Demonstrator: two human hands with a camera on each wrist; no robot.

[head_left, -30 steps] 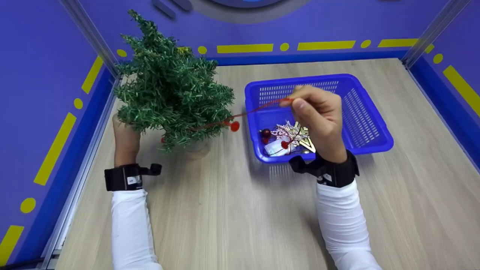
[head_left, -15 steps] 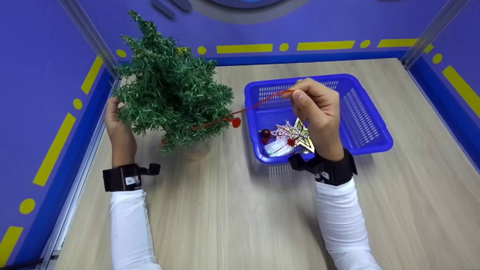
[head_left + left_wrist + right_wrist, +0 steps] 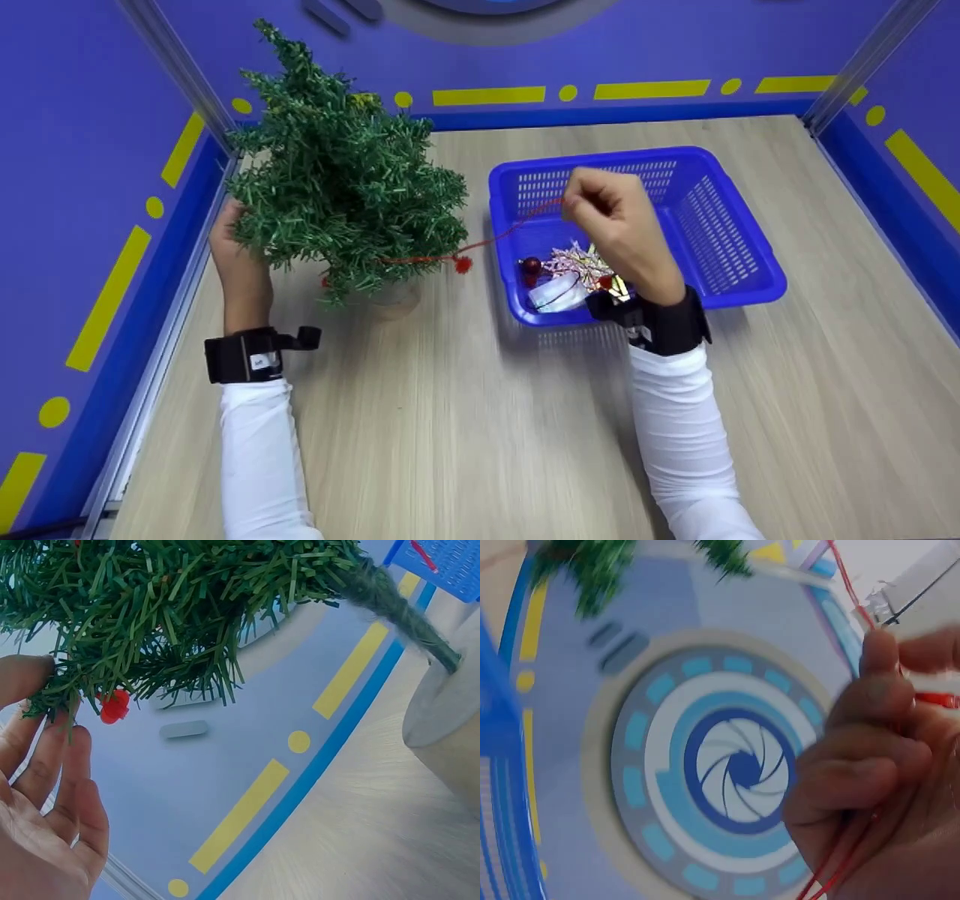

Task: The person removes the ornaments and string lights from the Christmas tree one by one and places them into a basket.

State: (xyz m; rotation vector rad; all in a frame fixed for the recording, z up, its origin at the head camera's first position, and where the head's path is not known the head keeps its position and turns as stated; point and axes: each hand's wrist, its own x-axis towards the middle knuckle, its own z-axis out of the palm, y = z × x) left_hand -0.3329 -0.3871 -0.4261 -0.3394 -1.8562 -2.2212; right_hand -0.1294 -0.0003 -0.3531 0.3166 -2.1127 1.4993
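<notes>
A small green artificial Christmas tree [image 3: 345, 180] stands at the left on a pale base [image 3: 442, 735]. At its left side my left hand [image 3: 244, 270] pinches a branch tip between thumb and fingers, beside a red ornament [image 3: 114, 706]. My right hand [image 3: 619, 229], fingers curled, grips a red string [image 3: 517, 226] over the basket. The string runs left into the lower right branches, with a fuzzy red ball [image 3: 463, 264] on it near the foliage. In the right wrist view, more red strands trail below the curled fingers [image 3: 847, 784].
Under my right hand is a blue plastic basket [image 3: 757, 296]. It holds a dark red bauble [image 3: 531, 266], a white packet [image 3: 559, 294], and shiny pink and gold pieces [image 3: 576, 262]. Blue walls [image 3: 480, 64] enclose the wooden table [image 3: 450, 435] at the back and sides.
My right hand has turned over, its back now upward, still gripping the string, which sags more. The fuzzy red ball has dropped slightly. My left hand has shifted a little outward along the tree's side.
</notes>
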